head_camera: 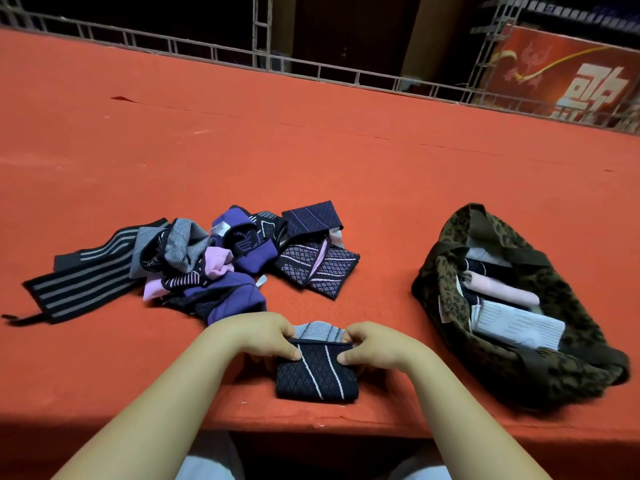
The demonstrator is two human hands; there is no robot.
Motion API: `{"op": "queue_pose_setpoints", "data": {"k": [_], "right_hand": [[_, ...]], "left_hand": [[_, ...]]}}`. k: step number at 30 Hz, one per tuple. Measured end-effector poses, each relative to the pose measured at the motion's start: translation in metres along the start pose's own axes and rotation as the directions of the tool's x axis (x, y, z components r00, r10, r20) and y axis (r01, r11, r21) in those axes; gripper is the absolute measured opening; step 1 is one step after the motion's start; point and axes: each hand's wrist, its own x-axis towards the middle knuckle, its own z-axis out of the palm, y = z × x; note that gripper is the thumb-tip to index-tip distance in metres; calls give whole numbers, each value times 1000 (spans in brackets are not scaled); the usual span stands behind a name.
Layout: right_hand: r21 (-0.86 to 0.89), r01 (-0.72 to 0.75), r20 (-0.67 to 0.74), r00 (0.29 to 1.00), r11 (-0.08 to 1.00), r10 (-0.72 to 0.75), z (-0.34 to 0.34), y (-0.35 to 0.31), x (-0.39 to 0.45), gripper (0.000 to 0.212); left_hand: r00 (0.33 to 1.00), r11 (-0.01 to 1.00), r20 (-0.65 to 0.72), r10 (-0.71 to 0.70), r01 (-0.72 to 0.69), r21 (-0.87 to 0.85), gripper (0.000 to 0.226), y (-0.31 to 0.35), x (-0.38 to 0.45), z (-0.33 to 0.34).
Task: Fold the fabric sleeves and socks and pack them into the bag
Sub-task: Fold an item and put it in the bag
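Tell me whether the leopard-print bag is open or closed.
Open. The leopard-print bag gapes upward, showing a pink roll and a white folded piece inside.

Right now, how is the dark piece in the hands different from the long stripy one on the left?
The diamond-patterned piece is folded into a small block, while the grey-striped piece lies stretched out long. Both hands, left and right, pinch the diamond-patterned piece; nothing touches the striped one. Both are dark fabric with pale lines, resting on the red table.

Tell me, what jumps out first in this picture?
Both hands, left hand and right hand, pinch a dark patterned sleeve at the near edge of the red table. Behind lies a jumbled pile of fabric; to the right, a leopard-print bag holds folded pieces.
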Motion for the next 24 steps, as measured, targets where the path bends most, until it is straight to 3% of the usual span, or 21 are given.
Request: {"op": "queue_pose_setpoints", "data": {"k": [3,5,7,9,15,17,20,24], "right_hand": [[23,10,-24,1000,1000,-9,3,1,-1,12],[25,0,-32,1000,1000,0,3,4,0,13],[24,-29,-48,998,999,30,4,6,0,18],[61,-70,-63,995,996,74,5,7,1,25],[253,-130,-197,963,959,183,21,17,3,50],[331,-74,-223,962,941,155,27,18,1,34],[397,36,-241,968,917,66,37,18,-6,20],[437,171,-270,961,883,-52,47,11,-15,28]], "left_hand": [[998,998,-41,-44,46,53,20,-3,-2,1],[985,993,-154,-75,88,76,29,-5,-2,0],[944,994,-315,-101,112,16,38,-5,4,0],[918,991,-373,-136,122,-62,45,0,13,0],[961,970,-239,-141,86,-228,44,16,28,8],[966,963,-239,-102,36,-266,38,14,29,11],[988,881,-156,-10,-65,-469,28,10,25,17],[998,784,-65,2,-42,-619,51,4,15,17]]}}
